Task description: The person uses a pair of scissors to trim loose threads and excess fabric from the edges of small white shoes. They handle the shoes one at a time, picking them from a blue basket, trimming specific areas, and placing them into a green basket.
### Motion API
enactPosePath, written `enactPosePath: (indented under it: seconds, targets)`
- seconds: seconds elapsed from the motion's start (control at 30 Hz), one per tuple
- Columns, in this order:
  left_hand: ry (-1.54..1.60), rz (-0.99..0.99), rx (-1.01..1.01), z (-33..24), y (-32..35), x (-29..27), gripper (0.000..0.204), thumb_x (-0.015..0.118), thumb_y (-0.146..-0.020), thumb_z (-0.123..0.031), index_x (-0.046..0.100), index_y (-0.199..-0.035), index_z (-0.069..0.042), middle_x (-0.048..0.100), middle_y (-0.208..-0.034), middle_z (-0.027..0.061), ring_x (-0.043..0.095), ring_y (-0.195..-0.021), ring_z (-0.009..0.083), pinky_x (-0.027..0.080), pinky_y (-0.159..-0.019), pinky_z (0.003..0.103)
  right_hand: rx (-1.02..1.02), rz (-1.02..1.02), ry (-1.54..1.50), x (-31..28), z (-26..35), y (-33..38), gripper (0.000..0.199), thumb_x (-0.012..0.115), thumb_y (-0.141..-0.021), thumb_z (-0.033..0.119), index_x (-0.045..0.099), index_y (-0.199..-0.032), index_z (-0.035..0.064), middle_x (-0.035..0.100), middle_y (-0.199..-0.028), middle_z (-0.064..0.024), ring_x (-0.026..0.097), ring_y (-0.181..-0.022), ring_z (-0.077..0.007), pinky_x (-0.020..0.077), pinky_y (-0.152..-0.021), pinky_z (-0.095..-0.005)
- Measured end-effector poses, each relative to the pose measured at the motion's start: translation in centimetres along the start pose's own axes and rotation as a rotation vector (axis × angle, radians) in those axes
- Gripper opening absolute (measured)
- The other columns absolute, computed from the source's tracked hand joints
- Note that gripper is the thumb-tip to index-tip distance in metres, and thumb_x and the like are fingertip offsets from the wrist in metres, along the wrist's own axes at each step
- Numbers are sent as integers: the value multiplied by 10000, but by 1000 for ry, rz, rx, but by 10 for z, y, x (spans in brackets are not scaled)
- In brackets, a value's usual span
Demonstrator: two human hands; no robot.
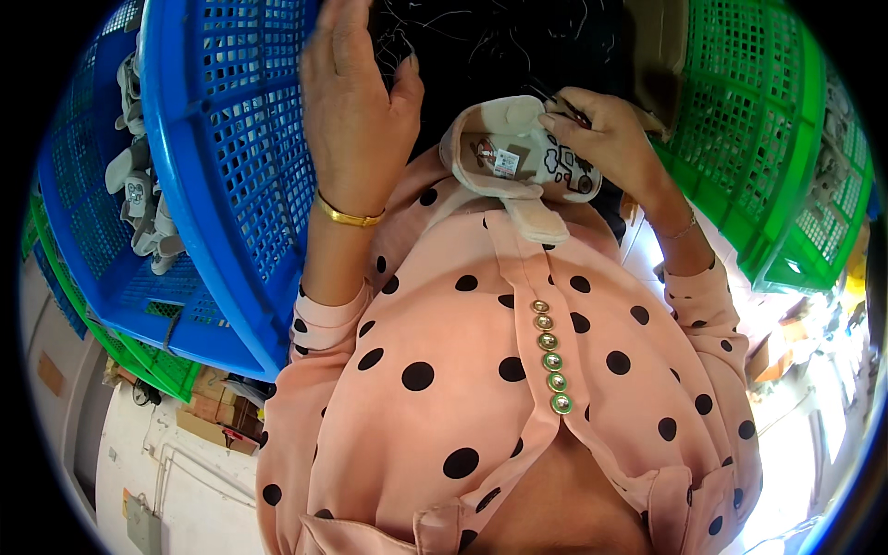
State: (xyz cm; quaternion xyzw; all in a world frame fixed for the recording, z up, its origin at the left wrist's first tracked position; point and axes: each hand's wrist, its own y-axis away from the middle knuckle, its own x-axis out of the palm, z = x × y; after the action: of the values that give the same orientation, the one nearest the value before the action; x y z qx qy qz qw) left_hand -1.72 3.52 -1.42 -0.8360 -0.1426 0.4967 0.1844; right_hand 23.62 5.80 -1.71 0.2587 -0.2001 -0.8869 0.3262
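A small cream child's shoe (504, 157) with a strap, dark cartoon-like patterning on one side and a white label inside lies at my lap. My right hand (606, 139) is closed over its right side, the fingers pinching a small dark pointed tool (575, 115) that shows only in part. Whether those fingers also grip the shoe is hard to see. To the left of the shoe, my left hand (356, 116) is raised with fingers stretched out and thumb apart, holding nothing. Its fingertips run out at the top edge.
Close on my left stands a blue plastic basket (245, 120), with several similar shoes (139, 199) in another blue basket beyond it. A green basket (749, 111) rises at my right, with more pale items behind it. Loose pale threads lie on the dark cloth (490, 46) ahead.
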Motion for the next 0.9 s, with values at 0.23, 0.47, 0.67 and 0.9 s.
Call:
enactPosePath:
  seconds: [0.23, 0.47, 0.67, 0.9]
  targets:
    - [472, 625, -186, -34, 10, -19, 355, 765, -769, -116, 683, -1110, -59, 684, -1035, 47, 615, -954, 209, 492, -833, 307, -106, 4, -84, 3, 25, 11, 224, 659, -910, 180, 579, -860, -23, 478, -653, -10, 396, -651, -45, 401, -561, -235]
    - [949, 746, -582, -27, 20, -11, 195, 701, -881, -98, 688, -1057, -15, 690, -855, 29, 632, -717, 71, 522, -617, 197, -70, 25, -258, 5, 23, 9, 198, 675, -884, 154, 581, -906, -20, 498, -664, -46, 424, -623, -59, 414, -551, -250]
    - [1110, 788, -739, -26, 26, -11, 176, 694, -894, -101, 674, -1026, 12, 688, -843, 31, 631, -720, 66, 523, -639, 201, -246, 54, -84, 4, 29, 5, 111, 613, -834, 41, 564, -918, -13, 525, -674, -82, 476, -584, -114, 428, -543, -274]
    - [1196, 783, -773, -26, 29, -13, 153, 693, -894, -97, 668, -1007, 3, 681, -846, 27, 626, -718, 63, 524, -652, 205, 23, 2, -495, 6, 28, -6, 80, 527, -895, 67, 573, -908, 2, 477, -653, 16, 399, -576, -64, 358, -527, -227]
